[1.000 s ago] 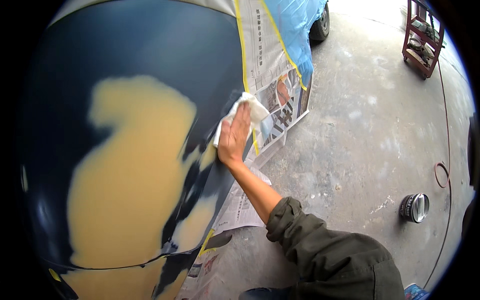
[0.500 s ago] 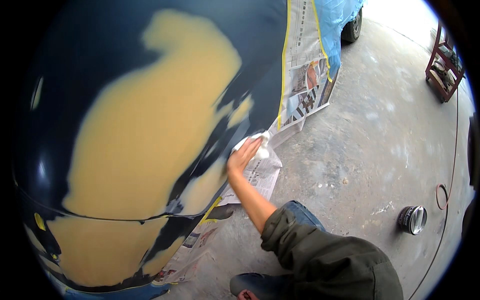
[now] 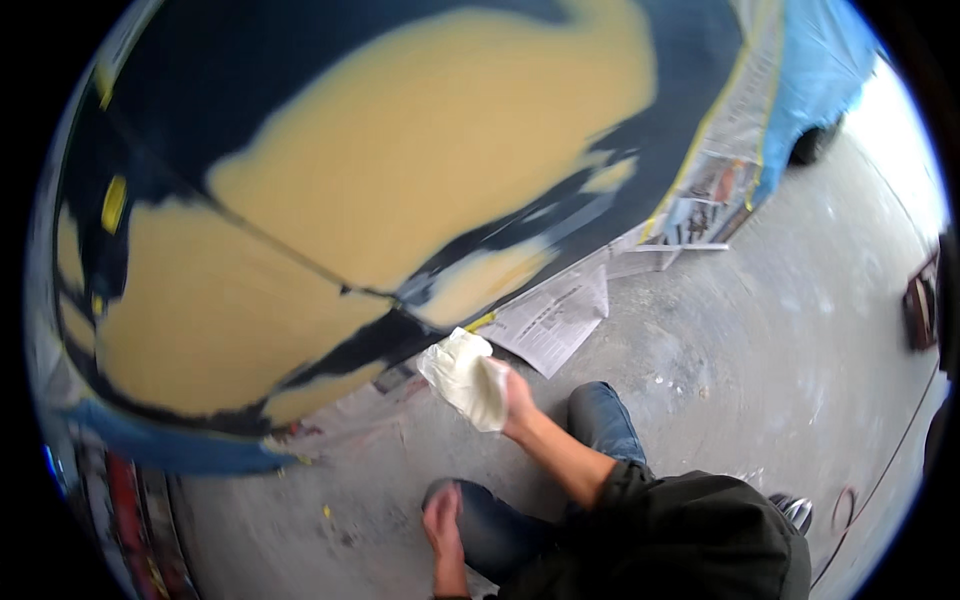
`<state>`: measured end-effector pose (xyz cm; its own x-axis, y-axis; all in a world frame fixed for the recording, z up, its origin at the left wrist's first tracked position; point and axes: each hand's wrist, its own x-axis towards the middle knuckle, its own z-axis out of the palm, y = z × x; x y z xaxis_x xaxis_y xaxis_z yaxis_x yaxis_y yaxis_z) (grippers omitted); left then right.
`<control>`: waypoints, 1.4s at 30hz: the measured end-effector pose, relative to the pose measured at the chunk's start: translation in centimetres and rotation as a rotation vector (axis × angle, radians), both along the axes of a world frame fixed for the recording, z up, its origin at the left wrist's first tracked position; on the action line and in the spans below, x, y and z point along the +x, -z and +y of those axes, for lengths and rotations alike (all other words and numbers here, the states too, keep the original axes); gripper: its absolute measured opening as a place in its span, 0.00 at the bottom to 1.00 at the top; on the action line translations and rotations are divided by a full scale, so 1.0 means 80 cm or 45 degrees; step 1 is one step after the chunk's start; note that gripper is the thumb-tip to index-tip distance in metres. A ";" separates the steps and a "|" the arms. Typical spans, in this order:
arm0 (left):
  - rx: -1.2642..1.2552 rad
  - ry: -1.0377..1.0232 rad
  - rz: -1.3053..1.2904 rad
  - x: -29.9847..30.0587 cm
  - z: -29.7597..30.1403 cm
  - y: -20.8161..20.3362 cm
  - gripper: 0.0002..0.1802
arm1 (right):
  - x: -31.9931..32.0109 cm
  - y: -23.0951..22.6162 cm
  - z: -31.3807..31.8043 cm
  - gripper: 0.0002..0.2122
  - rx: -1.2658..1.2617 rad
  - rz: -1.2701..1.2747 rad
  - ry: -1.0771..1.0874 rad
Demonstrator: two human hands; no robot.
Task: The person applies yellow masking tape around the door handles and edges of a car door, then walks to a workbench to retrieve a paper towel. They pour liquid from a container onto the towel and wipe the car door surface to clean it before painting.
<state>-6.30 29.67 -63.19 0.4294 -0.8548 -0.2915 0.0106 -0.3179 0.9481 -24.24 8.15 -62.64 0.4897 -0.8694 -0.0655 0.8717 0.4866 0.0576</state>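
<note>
Change: right hand (image 3: pixel 515 395) is dropping lower along the car panel (image 3: pixel 300 130) than a second ago.
Grip: fingers are clamping the white cloth (image 3: pixel 464 376), just below the panel's lower edge.
Handling: cloth is looking soft, light; bunching it midway seems best.
Left hand (image 3: pixel 443 520): resting on knee, holding nothing.

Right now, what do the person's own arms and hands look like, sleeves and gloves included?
Both hands are bare, no gloves. The right hand comes out of a dark olive jacket sleeve pushed up the forearm. The left hand shows no sleeve in view. No watch or rings visible.

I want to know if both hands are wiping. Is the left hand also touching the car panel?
No, the left hand rests low by the knee, while only the right hand holds the white cloth near the car panel.
</note>
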 end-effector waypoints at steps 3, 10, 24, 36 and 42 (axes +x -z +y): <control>-0.170 0.061 0.426 -0.074 -0.079 -0.090 0.21 | -0.034 -0.037 0.044 0.23 0.006 -0.071 -0.241; -0.513 0.000 -0.219 -0.148 -0.143 -0.098 0.13 | -0.123 0.003 0.076 0.24 0.187 0.820 -0.253; -0.332 0.621 -0.559 -0.184 -0.048 -0.050 0.26 | -0.408 -0.047 -0.126 0.25 -0.278 1.247 1.570; 0.277 0.360 -0.534 -0.064 0.065 0.028 0.21 | -0.042 0.015 -0.169 0.32 -1.249 2.808 1.838; 0.255 0.247 -0.769 -0.031 0.076 0.011 0.16 | -0.288 0.028 -0.230 0.32 -2.136 3.449 1.371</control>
<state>-8.75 35.72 -64.08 0.4109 -0.8874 -0.2089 -0.5791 -0.4311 0.6920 -47.28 -10.22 -64.86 0.5053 -0.5794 0.6395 -0.8343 -0.5174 0.1904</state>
